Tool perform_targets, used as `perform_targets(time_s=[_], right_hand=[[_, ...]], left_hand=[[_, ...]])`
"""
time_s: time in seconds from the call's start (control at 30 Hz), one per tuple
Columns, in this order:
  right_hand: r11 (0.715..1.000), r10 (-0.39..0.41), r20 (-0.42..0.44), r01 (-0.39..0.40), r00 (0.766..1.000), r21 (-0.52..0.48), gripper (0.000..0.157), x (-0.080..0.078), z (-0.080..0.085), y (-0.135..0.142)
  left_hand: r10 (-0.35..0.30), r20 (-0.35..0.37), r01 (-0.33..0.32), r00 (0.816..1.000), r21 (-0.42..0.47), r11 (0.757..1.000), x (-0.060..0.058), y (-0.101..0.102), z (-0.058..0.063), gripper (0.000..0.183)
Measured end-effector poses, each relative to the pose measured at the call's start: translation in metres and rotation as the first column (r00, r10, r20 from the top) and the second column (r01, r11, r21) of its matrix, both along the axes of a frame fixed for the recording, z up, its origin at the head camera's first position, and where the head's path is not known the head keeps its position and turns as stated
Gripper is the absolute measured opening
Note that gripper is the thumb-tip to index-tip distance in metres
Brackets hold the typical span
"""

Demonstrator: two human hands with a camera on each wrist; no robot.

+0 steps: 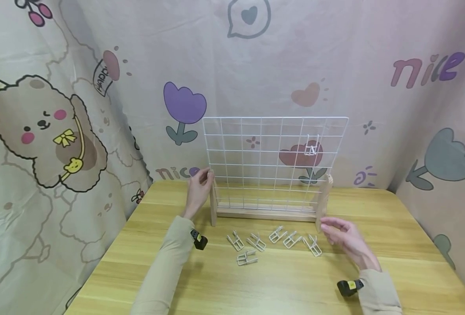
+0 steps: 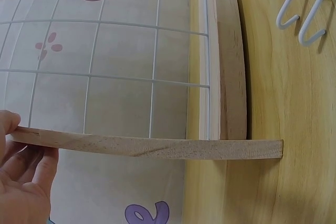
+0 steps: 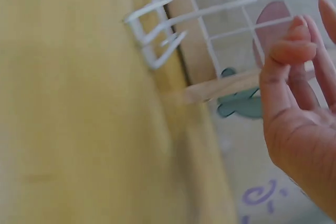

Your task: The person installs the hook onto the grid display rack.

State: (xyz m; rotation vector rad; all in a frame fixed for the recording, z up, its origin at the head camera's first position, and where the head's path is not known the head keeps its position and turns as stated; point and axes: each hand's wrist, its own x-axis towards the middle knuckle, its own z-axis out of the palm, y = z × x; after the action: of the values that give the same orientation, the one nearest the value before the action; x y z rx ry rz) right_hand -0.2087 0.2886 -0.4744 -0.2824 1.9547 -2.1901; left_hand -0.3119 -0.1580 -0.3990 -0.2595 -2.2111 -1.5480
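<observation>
A white wire grid panel (image 1: 275,117) stands upright in a wooden stand (image 1: 265,215) with a post at each side. My left hand (image 1: 199,192) pinches the top of the left wooden post (image 2: 157,147), thumb on one side and fingers on the other. My right hand (image 1: 350,243), fingers loosely bent, is beside the foot of the right post (image 1: 323,201); in the right wrist view nothing shows in its grasp. One white wire hook (image 1: 311,150) hangs on the grid's upper right. Several similar wire hooks (image 1: 292,239) lie on the table in front of the stand.
The wood-grain table (image 1: 279,288) runs back to a printed cloth (image 1: 236,65) behind the stand. More printed cloth (image 1: 39,227) hangs along the left side, and another stretch (image 1: 441,166) along the right.
</observation>
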Motion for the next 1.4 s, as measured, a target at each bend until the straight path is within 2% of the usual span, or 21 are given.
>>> perform_targets(time_s=[0.13, 0.3, 0.4, 0.53, 0.73, 1.13, 1.27, 1.4], right_hand=[[0.992, 0.123, 0.050, -0.121, 0.991, -0.041, 0.033, 0.001, -0.018, 0.007], [0.986, 0.163, 0.096, -0.165, 0.982, 0.021, 0.033, -0.001, -0.028, 0.007], [0.981, 0.151, 0.120, -0.164, 0.981, 0.104, 0.031, -0.002, -0.028, 0.006], [0.974, 0.144, 0.133, -0.164, 0.981, 0.156, 0.028, -0.002, -0.030, 0.004], [0.979, 0.133, 0.104, -0.148, 0.986, 0.143, 0.023, -0.002, -0.033, 0.001], [0.982, 0.090, 0.040, -0.096, 0.995, 0.163, 0.020, -0.001, -0.042, 0.005], [0.978, 0.059, 0.044, -0.067, 0.997, 0.199, 0.017, 0.000, -0.042, 0.004], [0.963, -0.006, 0.057, -0.010, 0.998, 0.268, 0.017, 0.000, -0.041, 0.001]], left_hand=[[0.005, -0.007, -0.006, 1.000, -0.002, 1.000, -0.001, 0.000, -0.001, 0.036], [0.001, -0.010, -0.001, 1.000, 0.007, 1.000, -0.001, 0.000, -0.001, 0.037], [0.001, -0.009, -0.001, 1.000, 0.007, 1.000, -0.001, 0.000, -0.001, 0.037], [0.005, -0.006, -0.005, 1.000, 0.008, 1.000, -0.002, 0.000, -0.002, 0.036], [-0.011, -0.016, 0.012, 1.000, 0.027, 1.000, -0.004, -0.001, -0.004, 0.036], [-0.004, -0.015, 0.004, 1.000, 0.016, 1.000, -0.001, 0.001, -0.002, 0.038], [0.000, -0.015, 0.001, 1.000, 0.024, 1.000, -0.001, 0.001, -0.002, 0.036], [0.004, -0.006, -0.004, 1.000, 0.021, 1.000, -0.001, 0.001, -0.002, 0.037]])
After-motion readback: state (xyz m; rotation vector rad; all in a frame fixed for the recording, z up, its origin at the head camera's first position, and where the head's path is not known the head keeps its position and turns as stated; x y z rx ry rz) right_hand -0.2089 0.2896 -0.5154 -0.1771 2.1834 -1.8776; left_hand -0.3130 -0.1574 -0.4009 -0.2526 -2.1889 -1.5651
